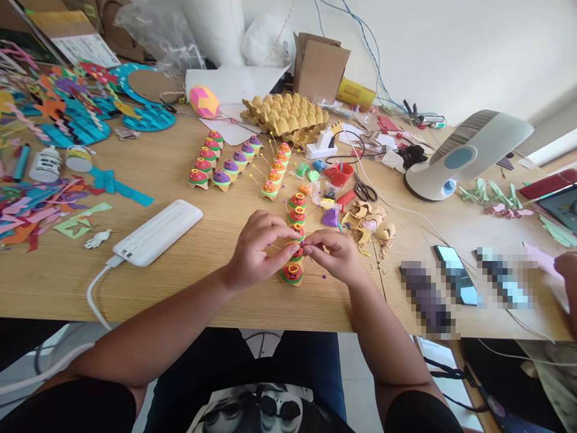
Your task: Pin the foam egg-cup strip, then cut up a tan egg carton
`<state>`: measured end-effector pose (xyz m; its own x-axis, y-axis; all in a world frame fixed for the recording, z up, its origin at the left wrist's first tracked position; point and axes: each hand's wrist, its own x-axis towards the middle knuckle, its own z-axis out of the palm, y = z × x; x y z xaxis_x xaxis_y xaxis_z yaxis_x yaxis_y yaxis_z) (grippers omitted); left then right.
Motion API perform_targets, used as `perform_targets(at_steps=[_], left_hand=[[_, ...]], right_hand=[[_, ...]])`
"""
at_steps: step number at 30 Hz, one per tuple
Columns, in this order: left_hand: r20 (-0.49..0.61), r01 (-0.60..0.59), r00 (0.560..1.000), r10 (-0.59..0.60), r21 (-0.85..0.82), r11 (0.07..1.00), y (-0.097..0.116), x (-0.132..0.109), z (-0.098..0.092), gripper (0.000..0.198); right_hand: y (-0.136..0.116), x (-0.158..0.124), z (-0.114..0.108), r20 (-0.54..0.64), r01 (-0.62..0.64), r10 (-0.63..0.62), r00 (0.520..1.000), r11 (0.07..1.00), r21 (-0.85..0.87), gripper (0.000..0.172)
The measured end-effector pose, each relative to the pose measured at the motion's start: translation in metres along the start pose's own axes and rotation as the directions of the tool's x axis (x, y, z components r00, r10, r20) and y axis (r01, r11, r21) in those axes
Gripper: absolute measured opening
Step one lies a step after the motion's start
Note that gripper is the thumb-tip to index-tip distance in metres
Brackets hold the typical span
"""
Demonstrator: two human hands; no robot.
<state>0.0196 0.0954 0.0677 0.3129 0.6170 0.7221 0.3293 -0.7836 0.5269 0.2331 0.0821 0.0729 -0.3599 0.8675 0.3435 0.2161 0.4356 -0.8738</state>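
My left hand (pixel 259 249) and my right hand (pixel 336 252) meet fingertip to fingertip above a red egg-carton caterpillar (pixel 296 214), a row of red and green painted cups with yellow rings. Both are closed in a pinch around a small dark purple piece (pixel 302 244), mostly hidden by the fingers. The front cup (pixel 292 273) carries a small face. Behind it lies an orange caterpillar (pixel 274 174) with yellow-tipped sticks standing out from its sides. To the left are a purple row (pixel 237 161) and another red row (pixel 206 159).
Right of the caterpillar lie purple clay (pixel 330 216), scissors (pixel 365 190), a red cup (pixel 339 174) and torn carton scraps (pixel 367 222). A white fan (pixel 460 156), a phone (pixel 456 275), a power bank (pixel 157 233) and egg trays (pixel 286 114) surround the work. Another person's hand (pixel 567 270) shows at right.
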Motion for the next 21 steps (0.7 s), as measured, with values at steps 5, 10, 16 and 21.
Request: perform_targets(at_steps=[5, 10, 16, 21], left_hand=[[-0.006, 0.020, 1.000, -0.021, -0.038, 0.999, -0.0005, -0.0002, 0.0015, 0.008], [-0.023, 0.039, 0.999, -0.041, -0.050, 0.998, -0.0025, -0.0003, 0.0036, 0.007], [-0.036, 0.098, 0.994, -0.102, -0.105, 0.990, -0.0027, -0.0007, 0.0016, 0.007], [0.014, 0.182, 0.983, -0.183, -0.203, 0.962, -0.0016, -0.0012, 0.0003, 0.016]], right_hand=[[0.0001, 0.0018, 0.0022, 0.035, -0.001, 0.000, 0.999, 1.000, 0.013, 0.027], [0.0003, 0.0017, 0.0034, 0.033, -0.004, 0.005, 0.999, 1.000, -0.019, 0.029], [0.0018, 0.0010, 0.0023, 0.006, -0.044, 0.044, 0.999, 0.998, -0.040, 0.028], [0.0033, -0.0003, 0.0016, -0.026, -0.066, 0.064, 0.998, 0.997, -0.048, 0.032]])
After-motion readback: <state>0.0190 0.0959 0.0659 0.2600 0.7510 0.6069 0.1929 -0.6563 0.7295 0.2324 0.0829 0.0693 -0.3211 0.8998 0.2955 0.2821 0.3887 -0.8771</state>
